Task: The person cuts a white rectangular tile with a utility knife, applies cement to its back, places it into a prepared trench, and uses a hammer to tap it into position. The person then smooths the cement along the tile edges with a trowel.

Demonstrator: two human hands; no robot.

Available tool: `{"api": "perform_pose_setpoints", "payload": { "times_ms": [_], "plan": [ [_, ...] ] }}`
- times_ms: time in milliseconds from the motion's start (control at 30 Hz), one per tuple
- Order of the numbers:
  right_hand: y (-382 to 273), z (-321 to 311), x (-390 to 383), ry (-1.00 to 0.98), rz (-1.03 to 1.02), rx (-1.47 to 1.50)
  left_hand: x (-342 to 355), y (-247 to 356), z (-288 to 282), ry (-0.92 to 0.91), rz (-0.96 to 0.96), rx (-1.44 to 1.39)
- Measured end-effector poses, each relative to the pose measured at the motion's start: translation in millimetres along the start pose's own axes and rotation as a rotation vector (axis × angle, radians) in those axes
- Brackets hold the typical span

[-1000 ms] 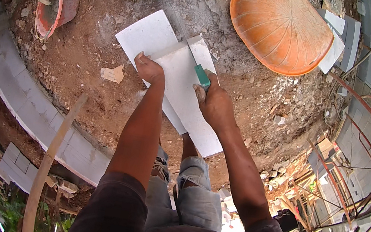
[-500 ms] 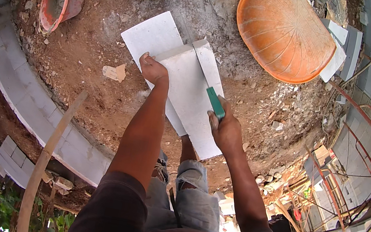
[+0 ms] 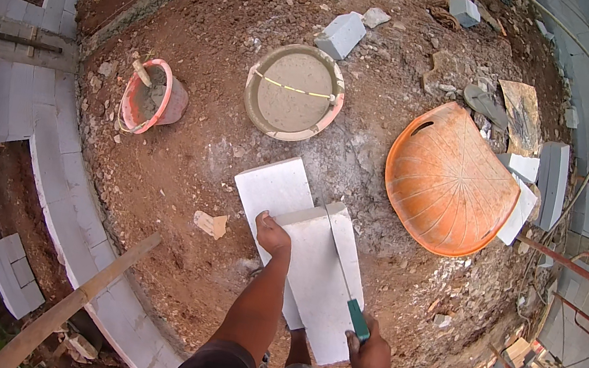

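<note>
A white block [image 3: 313, 282] lies over a second white slab [image 3: 263, 182] on the dirt, by my legs. My left hand [image 3: 273, 234] grips the upper block at its far left corner, fingers bent over the edge. My right hand [image 3: 369, 353] is closed on the green handle of a hand saw [image 3: 357, 318], low at the block's right side. The saw's long blade runs diagonally up across the block's right part to its far edge.
Beyond are a pink bucket [image 3: 173, 111] with a tool in it, a round tub of mortar [image 3: 281, 103] and an orange tub [image 3: 447, 191]. A wooden pole [image 3: 77, 299] and low block wall [image 3: 83, 218] are left; red metal scaffolding [image 3: 586, 275] is right.
The view has tilted forward, so the scene sits lower and farther right. My right hand has pulled the saw back toward me along the block. My left hand stays on the block.
</note>
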State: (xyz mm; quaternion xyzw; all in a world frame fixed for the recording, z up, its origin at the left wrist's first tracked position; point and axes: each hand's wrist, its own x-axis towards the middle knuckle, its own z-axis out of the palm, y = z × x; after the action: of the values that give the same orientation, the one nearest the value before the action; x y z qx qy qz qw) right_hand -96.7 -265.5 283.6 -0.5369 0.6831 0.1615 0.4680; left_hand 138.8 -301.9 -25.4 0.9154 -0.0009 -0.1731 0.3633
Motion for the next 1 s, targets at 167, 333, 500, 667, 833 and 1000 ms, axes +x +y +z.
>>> {"api": "perform_pose_setpoints", "payload": {
  "times_ms": [167, 333, 500, 667, 833, 1000],
  "plan": [
    [1.9, -25.3, -100.7, 0.188, -0.161, 0.053, -3.8, -4.0, -2.8, 0.016, 0.022, 0.032],
    [-10.3, 48.7, 135.3, 0.172, -0.324, 0.034, -2.4, -0.4, -2.8, -0.020, 0.014, 0.045],
    [54.1, 33.3, 4.1, -0.073, -0.176, 0.281, -0.7, 0.8, -6.7, -0.007, 0.012, 0.053],
    [20.1, -25.2, -130.6, 0.036, -0.130, 0.271, -2.1, -3.5, -3.9, -0.047, -0.031, 0.027],
    [-37.3, 19.2, 84.7, 0.056, -0.271, 0.225, -1.8, 5.2, -6.5, -0.061, -0.044, 0.054],
    [35.0, 17.7, -39.7, 0.076, -0.214, 0.387, -1.0, 9.3, -8.6, -0.080, -0.045, 0.081]
  ]
}}
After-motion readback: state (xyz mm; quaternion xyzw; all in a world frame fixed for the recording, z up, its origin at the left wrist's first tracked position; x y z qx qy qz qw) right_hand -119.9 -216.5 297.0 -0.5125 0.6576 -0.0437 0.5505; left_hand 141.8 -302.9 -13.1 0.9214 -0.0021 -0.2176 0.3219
